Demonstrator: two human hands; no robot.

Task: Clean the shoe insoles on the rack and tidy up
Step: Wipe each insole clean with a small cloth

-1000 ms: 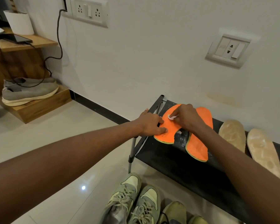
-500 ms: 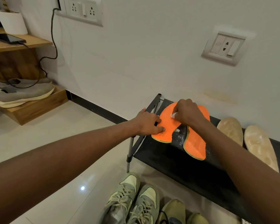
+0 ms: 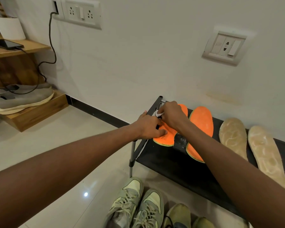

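A: What occupied the left of the view?

B: A wooden step [image 3: 38, 112] carried a pair of grey slip-on shoes [image 3: 23, 97]. A black cable [image 3: 52, 46] ran from the wall socket [image 3: 81, 13] down across them.

A: State the position of the left hand.

B: The left hand [image 3: 149, 127] lay flat, fingers extended, pressing on the heel end of the first orange insole [image 3: 167, 135]. It grasped nothing.

A: Describe that insole.

B: It was bright orange with a thin green rim showing at the heel edge. It rested on the black top shelf of the shoe rack [image 3: 179, 163], at the rack's left end, near the metal corner post. Its toe end pointed toward the wall.

A: And the right hand?

B: The right hand [image 3: 170, 115] was curled around a small white wipe [image 3: 159, 114], pinching it against the toe end of the same insole.

A: What lay further right?

B: A second orange insole [image 3: 201, 124], same colour and green rim, lay just beside the first, partly crossed by the right forearm. Next came two beige insoles [image 3: 250, 148], side by side, with pale mottled patches on their surfaces. All four lay on the same shelf.

A: Anything below the rack?

B: Pale green and grey laced sneakers [image 3: 138, 206] stood on the tiled floor.
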